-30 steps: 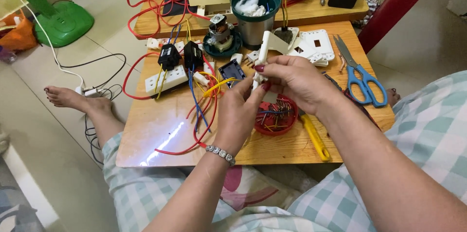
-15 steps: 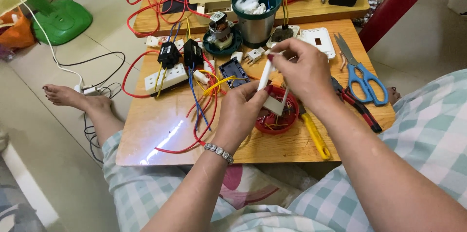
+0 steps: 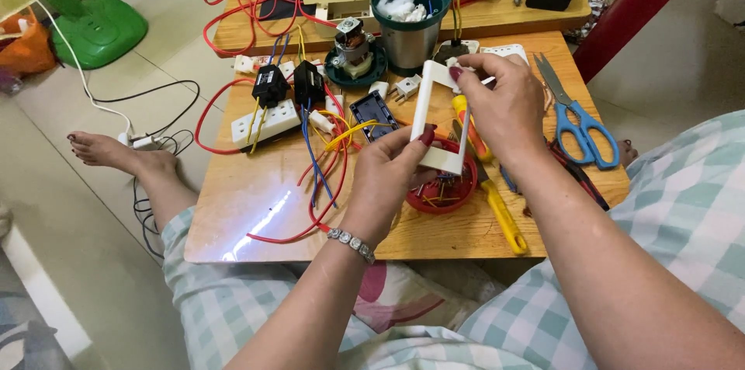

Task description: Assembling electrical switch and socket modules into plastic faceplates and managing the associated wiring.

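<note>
My left hand (image 3: 392,172) pinches the bottom of the white rectangular frame (image 3: 440,115), and my right hand (image 3: 504,102) pinches its top corner. The frame is lifted above the red dish (image 3: 442,187), upright, its long axis roughly vertical and its open face turned leftward. I judge assembly barely begun: loose wires (image 3: 326,160) and the socket strip (image 3: 265,123) lie beyond my left fingers, unconnected.

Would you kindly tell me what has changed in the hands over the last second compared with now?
The white plastic frame has been raised and turned to stand upright, its opening now facing the camera. The left hand holds its lower corner; the right hand has lifted to pinch the top edge. The red dish, yellow screwdriver, blue scissors and wooden table stayed put.
</note>
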